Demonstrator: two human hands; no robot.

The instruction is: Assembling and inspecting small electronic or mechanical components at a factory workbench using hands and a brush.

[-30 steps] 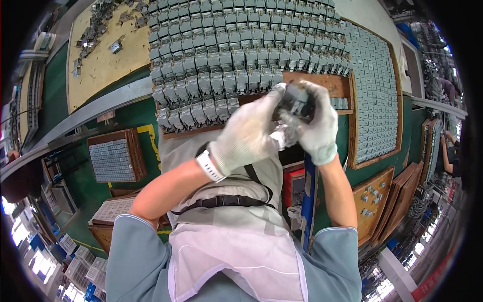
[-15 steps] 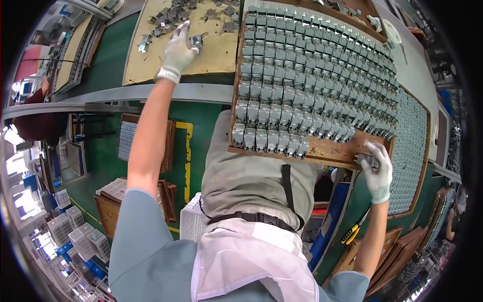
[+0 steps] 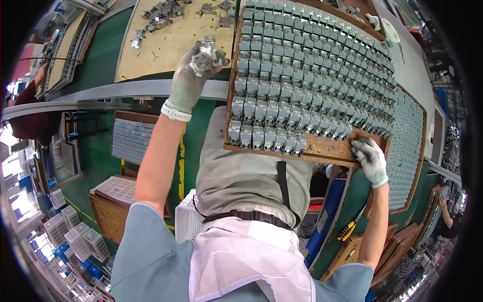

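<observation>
While filled, tray point(image 3: 322, 149) of breakers point(image 3: 302, 85)

Colours, bench view, grey on brown on green.

My left glove point(image 3: 188, 80) is grey with a white cuff band; the part point(image 3: 206, 50) in it is silvery grey. My right glove point(image 3: 371, 158) is grey-white. The blocks point(image 3: 302, 75) on the tray point(image 3: 322, 148) are pale grey in regular rows; the tray is reddish-brown wood. The board point(image 3: 171, 45) is tan, with dark grey scraps point(image 3: 163, 10). The bench top point(image 3: 100, 65) is dark green, with a yellow line point(image 3: 181, 161). My sleeves point(image 3: 146, 246) are blue-grey, the apron point(image 3: 241, 261) is pinkish white, the strap point(image 3: 251, 216) is black. The tool handle point(image 3: 347, 231) is yellow and black.
</observation>
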